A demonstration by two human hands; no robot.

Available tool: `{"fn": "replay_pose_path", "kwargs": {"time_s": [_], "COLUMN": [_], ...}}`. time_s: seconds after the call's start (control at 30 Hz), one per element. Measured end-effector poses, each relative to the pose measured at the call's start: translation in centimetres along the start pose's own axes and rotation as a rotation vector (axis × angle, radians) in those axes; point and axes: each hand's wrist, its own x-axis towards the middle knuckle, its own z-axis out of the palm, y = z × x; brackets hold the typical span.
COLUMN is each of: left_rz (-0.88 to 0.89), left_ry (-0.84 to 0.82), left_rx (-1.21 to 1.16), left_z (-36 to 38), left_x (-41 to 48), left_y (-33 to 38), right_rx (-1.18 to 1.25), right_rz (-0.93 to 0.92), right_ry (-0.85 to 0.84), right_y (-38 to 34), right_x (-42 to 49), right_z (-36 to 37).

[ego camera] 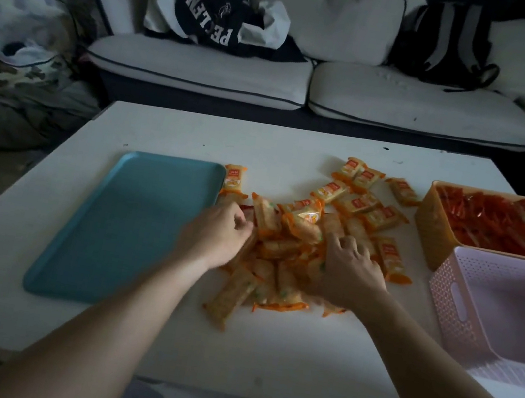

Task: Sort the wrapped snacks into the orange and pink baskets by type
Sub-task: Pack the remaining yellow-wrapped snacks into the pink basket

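— Where are the snacks on your feed?

— I've got the pile of wrapped snacks (279,254) in the middle of the counter (196,132). They are orange-and-yellow packets, heaped and overlapping, with a looser scatter trailing off to the far right. The blue tray (132,222) lies just left of the pile.

— And the baskets?

— Both are at the counter's right edge. The orange basket (424,222) is the farther one and holds red-wrapped snacks (500,221). The pink basket (452,300) sits nearer, right against it as far as I can see.

— Hands?

— The left hand (217,233) is at the pile's left edge, its fingers (242,228) curled in together among the packets. The right hand (351,272) lies on the pile's right side, knuckles up, fingers (347,244) bent down onto the wrappers. The tips are buried and blurred on both, so I cannot tell whether either hand actually pinches a packet.
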Motion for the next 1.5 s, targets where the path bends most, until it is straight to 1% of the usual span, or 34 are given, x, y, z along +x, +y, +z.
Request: {"fn": "replay_pose_path", "kwargs": {"time_s": [0.07,0.17,0.23,0.3,0.37,0.43,0.5,0.57,0.73,0.8,0.87,0.93,1.0,1.07,1.13,1.23,1.3,1.43,1.5], "left_rz": [0.028,0.064,0.082,0.066,0.041,0.034,0.030,0.009,-0.039,-0.062,-0.049,-0.021,0.013,0.078,0.146,0.209,0.237,0.198,0.211], "left_ry": [0.060,0.058,0.029,-0.050,-0.123,-0.141,-0.128,-0.107,-0.037,0.023,0.060,0.085,0.131,0.166,0.126,-0.034,-0.067,-0.044,-0.093], "left_rx": [0.016,0.087,0.166,0.204,0.216,0.235,0.196,0.135,-0.021,-0.073,-0.156,-0.256,-0.367,-0.437,-0.533,-0.771,-0.838,-0.784,-0.756], "left_z": [0.6,1.6,1.9,2.2,2.6,3.0,3.0,2.7,-0.4,-1.9,-3.5,-4.7,-5.9,-6.7,-6.6,-4.7,-2.6,2.1,4.6], "left_x": [1.7,4.3,6.2,7.4,8.0,8.6,9.5,10.3,10.4,9.7,8.5,7.3,6.0,4.9,4.0,3.1,3.0,3.9,4.2], "left_y": [-0.2,0.2,0.8,1.3,1.4,1.3,1.3,1.2,1.0,0.7,1.2,2.2,3.9,6.6,9.8,15.2,19.2,25.1,27.2], "right_rx": [0.023,0.097,0.154,0.231,0.295,0.255,0.161,0.081,-0.091,-0.097,-0.072,0.075,0.314,0.560,0.807,1.145,1.205,1.193,1.096], "right_rz": [0.000,-0.010,-0.003,-0.005,-0.078,-0.232,-0.385,-0.462,-0.413,-0.404,-0.415,-0.422,-0.369,-0.264,-0.156,-0.087,-0.037,0.144,0.267], "right_ry": [-0.035,-0.012,0.017,0.032,0.062,0.083,0.073,0.046,-0.005,-0.010,0.018,0.114,0.251,0.341,0.328,0.288,0.334,0.493,0.470], "right_y": [-0.1,-0.5,-0.7,-0.8,-1.0,-1.9,-3.4,-4.9,-6.1,-6.1,-5.7,-4.8,-3.4,-1.8,0.0,3.7,7.6,16.2,20.1], "right_x": [0.2,0.2,0.3,0.6,1.0,1.5,2.2,3.3,5.2,4.9,4.5,4.0,3.4,2.6,1.9,1.0,0.0,-0.3,1.2], "right_z": [-1.0,-2.6,-2.9,-2.7,-2.6,-2.4,-1.6,-0.4,1.2,0.7,0.0,-0.8,-1.8,-3.5,-5.6,-8.8,-10.4,-12.9,-14.0]}}
